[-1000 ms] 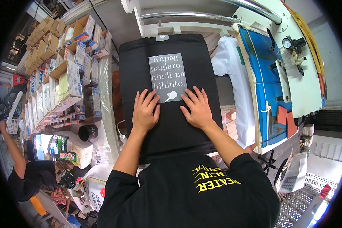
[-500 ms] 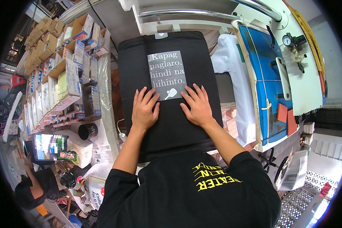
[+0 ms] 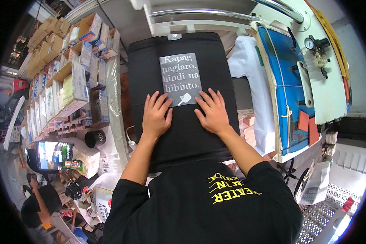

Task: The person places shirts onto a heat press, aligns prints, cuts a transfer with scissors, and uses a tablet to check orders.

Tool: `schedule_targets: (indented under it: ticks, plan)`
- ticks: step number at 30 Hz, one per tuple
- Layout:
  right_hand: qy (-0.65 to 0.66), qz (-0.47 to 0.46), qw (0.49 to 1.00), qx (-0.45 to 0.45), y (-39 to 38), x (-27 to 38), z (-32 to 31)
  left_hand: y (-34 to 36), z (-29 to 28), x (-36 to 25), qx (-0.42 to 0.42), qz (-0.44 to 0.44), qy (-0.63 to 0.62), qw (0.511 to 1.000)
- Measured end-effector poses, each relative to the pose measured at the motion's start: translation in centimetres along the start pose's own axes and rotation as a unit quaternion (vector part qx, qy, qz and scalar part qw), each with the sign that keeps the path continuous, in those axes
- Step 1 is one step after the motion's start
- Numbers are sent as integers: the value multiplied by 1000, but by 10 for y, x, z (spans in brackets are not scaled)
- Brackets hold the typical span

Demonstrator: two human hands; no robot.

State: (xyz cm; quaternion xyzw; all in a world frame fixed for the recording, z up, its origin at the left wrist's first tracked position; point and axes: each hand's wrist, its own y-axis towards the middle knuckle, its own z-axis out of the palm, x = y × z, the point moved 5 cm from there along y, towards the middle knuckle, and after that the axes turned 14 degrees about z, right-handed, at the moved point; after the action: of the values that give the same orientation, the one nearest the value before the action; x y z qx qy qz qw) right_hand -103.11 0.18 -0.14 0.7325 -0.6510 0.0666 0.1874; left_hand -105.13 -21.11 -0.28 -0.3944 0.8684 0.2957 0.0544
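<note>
A black garment (image 3: 187, 144) lies spread on a flat board, with a small light label (image 3: 174, 36) at its top edge. On it rests a rectangular grey sheet (image 3: 180, 72) with white lettering and a white paddle-and-ball figure. My left hand (image 3: 156, 116) lies palm down with fingers apart, its fingertips at the sheet's lower left corner. My right hand (image 3: 211, 114) mirrors it at the lower right corner, fingers spread on the fabric and sheet edge. Neither hand grasps anything.
Stacked cardboard boxes (image 3: 67, 87), a black cup (image 3: 94, 139) and a screen (image 3: 53, 155) are at left. A co-worker (image 3: 38, 205) is at lower left. Behind are steel rails (image 3: 203, 14); to the right, white fabric (image 3: 256, 101), a blue padded board (image 3: 284, 101) and a machine plate with gauge (image 3: 309, 43).
My hands stay in nearly the same pose, appearing slightly higher in the picture with the sheet. The co-worker at lower left has bent lower and lowered the raised arm.
</note>
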Motion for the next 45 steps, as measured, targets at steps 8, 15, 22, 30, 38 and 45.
schedule_targets:
  ticks: [8,15,22,30,38,45]
  plan:
    - [7,-5,1000,-5,0,0,1,1,-2,-2,0,-7,2,1000]
    - [4,-3,1000,-4,0,1,-1,2,-2,-2,0,-2,6,1000]
    - [7,-5,1000,-8,0,1,-1,2,-1,-2,2,-7,3,1000]
    - [58,8,998,-35,13,-1,-11,17,2,8,13,-8,22,1000]
    - [439,521,728,73,71,-160,19,-32,-14,197,-146,-435,-205,865]
    - [705,448,527,160,75,-216,77,-31,38,200,-154,-450,-672,568]
